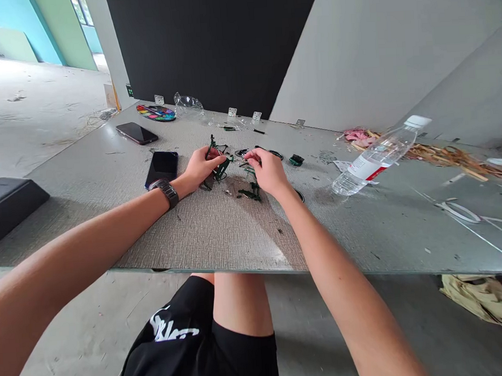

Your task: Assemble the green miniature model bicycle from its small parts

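My left hand is closed around a small dark green framework of thin parts, perhaps plastic, held just above the table. To its right, my right hand pinches with thumb and forefinger; a thin, small piece seems to be at the fingertips, too tiny to name. Below the right hand lie more dark green pieces. Behind it is a black ring-shaped part, partly covered by the hand. Further right sits a small dark green block-like part.
Two phones, one dark and one bluish, lie left. A paint palette and clear plastic packaging are at the back. A water bottle leans at right, near straw-like strips. A black case stands far left.
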Demonstrator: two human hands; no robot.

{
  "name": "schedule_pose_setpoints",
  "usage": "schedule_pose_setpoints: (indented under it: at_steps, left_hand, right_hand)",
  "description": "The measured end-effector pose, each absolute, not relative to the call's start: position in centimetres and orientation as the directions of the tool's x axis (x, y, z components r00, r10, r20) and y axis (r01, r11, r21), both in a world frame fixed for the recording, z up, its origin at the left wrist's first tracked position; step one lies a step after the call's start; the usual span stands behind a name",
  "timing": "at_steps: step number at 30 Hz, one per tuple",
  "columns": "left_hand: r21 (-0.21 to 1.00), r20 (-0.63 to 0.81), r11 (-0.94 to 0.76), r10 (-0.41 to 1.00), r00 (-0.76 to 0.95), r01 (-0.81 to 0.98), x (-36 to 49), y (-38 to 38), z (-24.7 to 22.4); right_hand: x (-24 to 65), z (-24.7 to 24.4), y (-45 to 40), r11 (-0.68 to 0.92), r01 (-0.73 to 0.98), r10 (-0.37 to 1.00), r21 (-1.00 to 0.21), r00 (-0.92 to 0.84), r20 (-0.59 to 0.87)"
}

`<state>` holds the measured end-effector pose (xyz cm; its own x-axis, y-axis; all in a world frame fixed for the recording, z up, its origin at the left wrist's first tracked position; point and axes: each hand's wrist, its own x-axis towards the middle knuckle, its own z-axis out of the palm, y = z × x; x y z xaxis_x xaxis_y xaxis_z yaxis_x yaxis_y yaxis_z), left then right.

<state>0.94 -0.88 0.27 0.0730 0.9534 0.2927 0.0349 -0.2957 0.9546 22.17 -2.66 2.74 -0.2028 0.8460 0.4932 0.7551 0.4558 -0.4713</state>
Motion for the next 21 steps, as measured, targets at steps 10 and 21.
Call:
schedule_pose_setpoints:
  at_steps: [10, 21]
  left_hand:
    - [0.951, 0.293, -0.300, 0.951, 0.096, 0.073, 0.9, -1.0, 0.5]
    - [0.954, 0.287, -0.294, 0.952, 0.104, 0.065, 1.0, -1.6, 1.0]
  right_hand:
    - [21.6, 2.9, -2.2, 0.531, 0.594, 0.791, -0.604, -0.093, 0.604]
    - [19.8, 3.7, -4.1, 0.539, 0.538, 0.826, -0.648, -0.185, 0.533]
